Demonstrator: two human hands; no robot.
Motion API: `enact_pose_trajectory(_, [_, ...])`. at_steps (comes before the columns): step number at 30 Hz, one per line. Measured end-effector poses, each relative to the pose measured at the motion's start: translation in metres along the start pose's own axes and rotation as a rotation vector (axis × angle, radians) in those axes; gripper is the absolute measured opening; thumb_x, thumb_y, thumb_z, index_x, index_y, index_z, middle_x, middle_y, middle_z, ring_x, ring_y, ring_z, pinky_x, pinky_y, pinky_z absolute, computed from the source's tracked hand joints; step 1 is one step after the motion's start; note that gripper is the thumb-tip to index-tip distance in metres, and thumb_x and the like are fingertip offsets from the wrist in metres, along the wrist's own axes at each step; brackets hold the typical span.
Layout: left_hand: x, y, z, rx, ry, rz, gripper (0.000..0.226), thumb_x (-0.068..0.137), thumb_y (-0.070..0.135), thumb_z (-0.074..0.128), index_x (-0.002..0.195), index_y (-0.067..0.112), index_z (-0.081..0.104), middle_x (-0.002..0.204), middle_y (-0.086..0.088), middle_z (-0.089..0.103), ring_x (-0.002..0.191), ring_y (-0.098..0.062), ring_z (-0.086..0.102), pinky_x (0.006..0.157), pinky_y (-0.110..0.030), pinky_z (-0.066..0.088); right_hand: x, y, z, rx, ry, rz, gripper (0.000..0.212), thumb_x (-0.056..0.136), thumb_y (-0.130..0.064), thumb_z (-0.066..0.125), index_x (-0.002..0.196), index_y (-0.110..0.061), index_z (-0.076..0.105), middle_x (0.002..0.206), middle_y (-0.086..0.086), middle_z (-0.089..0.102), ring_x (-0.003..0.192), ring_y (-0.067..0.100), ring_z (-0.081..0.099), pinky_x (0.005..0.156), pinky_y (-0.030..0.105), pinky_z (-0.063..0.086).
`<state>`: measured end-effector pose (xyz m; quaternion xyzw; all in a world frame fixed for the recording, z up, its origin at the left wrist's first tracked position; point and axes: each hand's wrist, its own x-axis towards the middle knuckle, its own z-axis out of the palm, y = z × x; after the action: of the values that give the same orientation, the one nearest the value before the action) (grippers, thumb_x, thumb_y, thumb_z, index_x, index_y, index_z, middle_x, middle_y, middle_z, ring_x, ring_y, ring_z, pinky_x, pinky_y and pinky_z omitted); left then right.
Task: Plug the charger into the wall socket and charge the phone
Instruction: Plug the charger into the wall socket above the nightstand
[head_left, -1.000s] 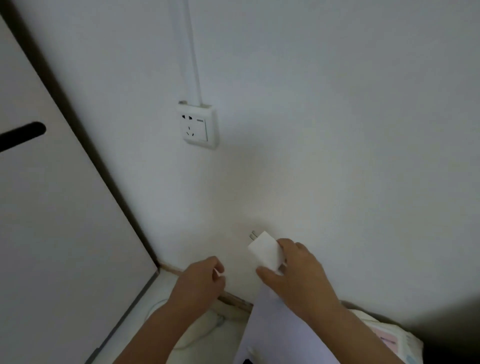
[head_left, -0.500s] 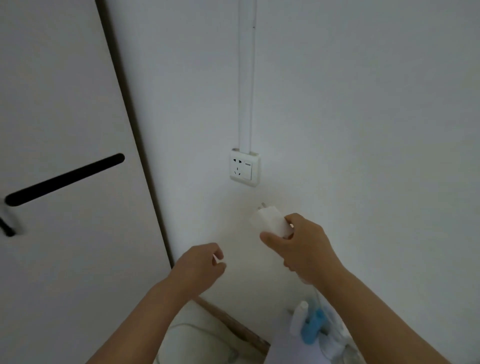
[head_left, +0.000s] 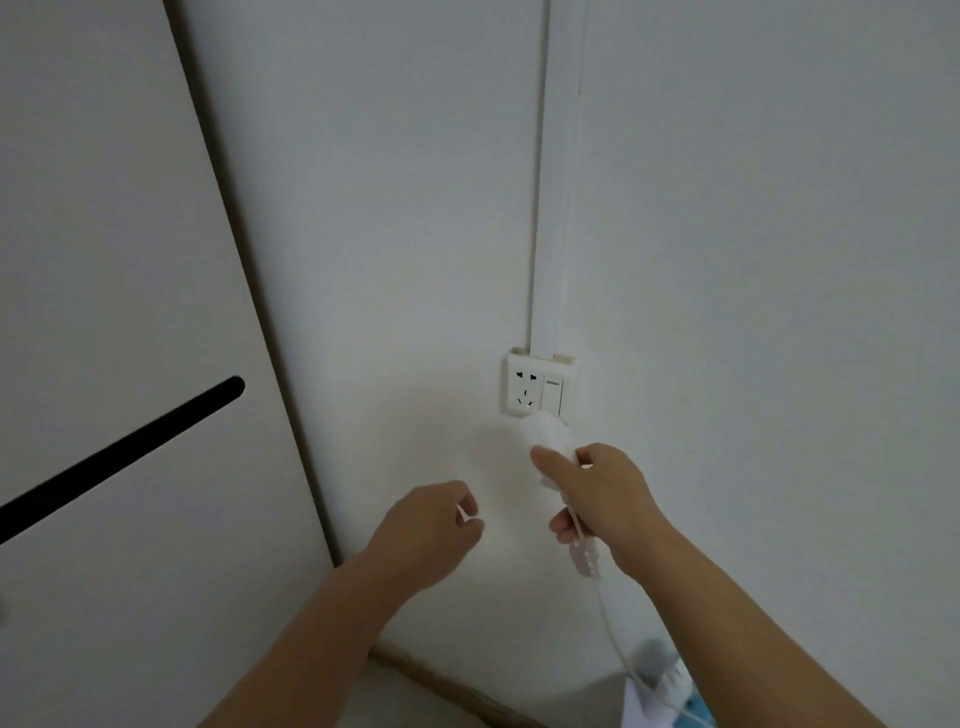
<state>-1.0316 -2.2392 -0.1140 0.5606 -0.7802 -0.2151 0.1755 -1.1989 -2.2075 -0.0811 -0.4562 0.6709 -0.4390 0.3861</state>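
A white wall socket (head_left: 525, 387) with a switch on its right half sits on the white wall. My right hand (head_left: 602, 499) grips the white charger (head_left: 551, 434), blurred, just below the socket's lower right corner. The charger's white cable (head_left: 605, 608) hangs down from that hand. My left hand (head_left: 431, 530) hovers lower left, fingers curled around a small white cable end (head_left: 461, 512). No phone is in view.
A white cable duct (head_left: 558, 182) runs up the wall from the socket. A pale cabinet door (head_left: 104, 312) with a black slot handle (head_left: 119, 452) stands at the left. A wooden skirting (head_left: 441, 686) runs along the floor. Blurred white and blue items (head_left: 665, 675) lie at the bottom right.
My right hand has raised the charger from low near the floor up to just under the socket. My left hand kept its curled grip and rose a little.
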Motion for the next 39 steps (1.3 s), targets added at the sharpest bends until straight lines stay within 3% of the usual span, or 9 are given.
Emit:
enact_pose_trajectory(10, [0.057, -0.005, 0.006, -0.228, 0.005, 0.145, 0.024, 0.084, 0.029, 0.053, 0.106, 0.02, 0.057, 0.073, 0.013, 0.051, 0.071, -0.012, 0.05, 0.071, -0.023, 0.039, 0.04, -0.011, 0.03, 0.213, 0.097, 0.099, 0.034, 0.082, -0.039, 0.06, 0.072, -0.006, 0.057, 0.069, 0.01, 0.058, 0.038, 0.017, 0.061, 0.046, 0.028, 0.057])
enact_pose_trajectory(13, [0.069, 0.005, 0.009, -0.352, -0.006, 0.196, 0.034, 0.087, 0.031, 0.049, 0.12, 0.025, 0.049, 0.084, 0.014, 0.057, 0.068, -0.006, 0.055, 0.066, -0.018, 0.04, 0.054, -0.014, 0.035, 0.23, 0.083, 0.109, 0.041, 0.081, -0.041, 0.058, 0.068, -0.003, 0.06, 0.067, 0.014, 0.058, 0.04, 0.019, 0.058, 0.044, 0.027, 0.054])
enact_pose_trajectory(16, [0.078, 0.013, 0.01, -0.44, 0.01, 0.253, 0.03, 0.089, 0.035, 0.042, 0.118, 0.029, 0.05, 0.101, 0.011, 0.065, 0.069, -0.001, 0.064, 0.059, -0.01, 0.044, 0.066, -0.016, 0.041, 0.227, 0.056, 0.106, 0.046, 0.082, -0.043, 0.055, 0.079, 0.001, 0.069, 0.072, 0.018, 0.068, 0.05, 0.022, 0.062, 0.045, 0.025, 0.052])
enact_pose_trajectory(19, [0.086, 0.016, 0.01, -0.477, 0.071, 0.272, 0.029, 0.091, 0.032, 0.04, 0.118, 0.03, 0.052, 0.098, 0.012, 0.065, 0.068, -0.002, 0.063, 0.06, -0.01, 0.043, 0.074, -0.015, 0.045, 0.235, 0.031, 0.11, 0.048, 0.083, -0.044, 0.054, 0.086, 0.002, 0.07, 0.072, 0.016, 0.068, 0.054, 0.022, 0.063, 0.046, 0.024, 0.052])
enact_pose_trajectory(23, [0.098, 0.014, 0.008, -0.467, 0.156, 0.242, 0.018, 0.091, 0.021, 0.042, 0.093, 0.031, 0.057, 0.068, 0.015, 0.057, 0.058, 0.003, 0.055, 0.054, -0.007, 0.041, 0.08, -0.014, 0.05, 0.211, 0.014, 0.106, 0.05, 0.083, -0.046, 0.052, 0.076, 0.001, 0.064, 0.066, 0.012, 0.061, 0.044, 0.017, 0.056, 0.045, 0.024, 0.052])
enact_pose_trajectory(26, [0.099, 0.013, 0.008, -0.453, 0.181, 0.264, 0.034, 0.09, 0.015, 0.042, 0.069, 0.042, 0.046, 0.061, 0.015, 0.054, 0.057, 0.012, 0.053, 0.054, -0.003, 0.039, 0.082, -0.014, 0.054, 0.156, 0.039, 0.087, 0.047, 0.081, -0.048, 0.05, 0.072, -0.003, 0.059, 0.057, 0.006, 0.056, 0.038, 0.014, 0.051, 0.043, 0.023, 0.048])
enact_pose_trajectory(31, [0.1, 0.014, 0.005, -0.468, 0.182, 0.268, 0.031, 0.09, 0.016, 0.04, 0.071, 0.04, 0.047, 0.062, 0.014, 0.057, 0.056, 0.001, 0.056, 0.056, -0.006, 0.041, 0.086, -0.013, 0.057, 0.086, 0.084, 0.057, 0.049, 0.078, -0.052, 0.048, 0.07, -0.005, 0.057, 0.056, 0.0, 0.053, 0.046, 0.015, 0.046, 0.055, 0.032, 0.041])
enact_pose_trajectory(36, [0.105, 0.018, 0.002, -0.447, 0.201, 0.278, 0.023, 0.091, 0.016, 0.038, 0.079, 0.031, 0.05, 0.062, 0.017, 0.053, 0.058, -0.001, 0.052, 0.054, -0.003, 0.038, 0.09, -0.018, 0.057, 0.032, 0.141, 0.038, 0.05, 0.08, -0.054, 0.043, 0.064, -0.008, 0.055, 0.052, -0.001, 0.048, 0.048, 0.016, 0.043, 0.057, 0.032, 0.038])
enact_pose_trajectory(39, [0.107, 0.022, -0.003, -0.461, 0.176, 0.266, 0.026, 0.092, 0.017, 0.039, 0.073, 0.031, 0.051, 0.064, 0.014, 0.056, 0.064, -0.008, 0.057, 0.06, -0.011, 0.043, 0.091, -0.021, 0.056, 0.092, 0.099, 0.029, 0.047, 0.08, -0.049, 0.044, 0.055, -0.011, 0.053, 0.047, -0.002, 0.046, 0.041, 0.012, 0.04, 0.051, 0.03, 0.035])
